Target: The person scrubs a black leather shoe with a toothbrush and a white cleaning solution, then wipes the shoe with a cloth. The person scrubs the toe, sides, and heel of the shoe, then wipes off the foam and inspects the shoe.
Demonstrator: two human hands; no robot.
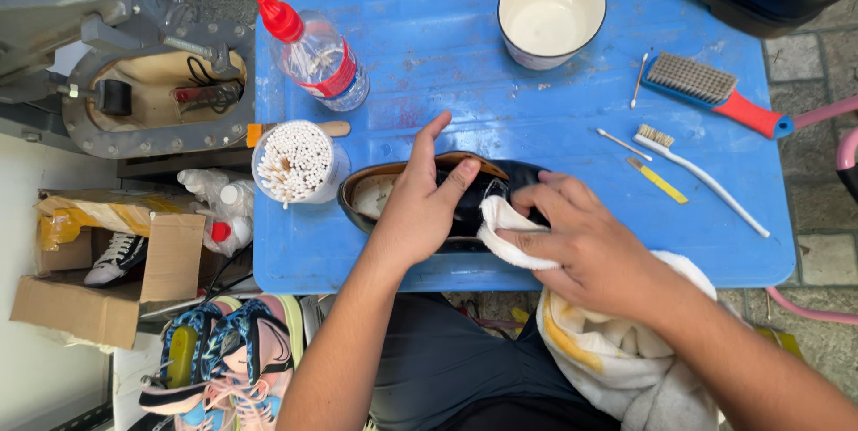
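While a blue table (626,243) fills most of the view, a black shoe (487,182) with a tan lining lies on its side near the front edge, heel opening turned left. A white cloth (626,350) (stained yellow in places) drapes off the table's near edge onto the person's lap. The left hand (420,207) lies flat over the shoe's upper, fingers spread and pressing it down rather than curling around it. The right hand (581,248) is closed on a bunched end of the cloth, pushing it against the shoe's toe side. At the table's far edge stands a white bowl (551,12); to the left a clear bottle (315,54) with a red cap lies tilted, and a round tub of cotton swabs (295,163) sits just beside the shoe's heel. To the right lie a red-handled brush (715,91), a white toothbrush (697,172) and a small yellow stick (657,180).
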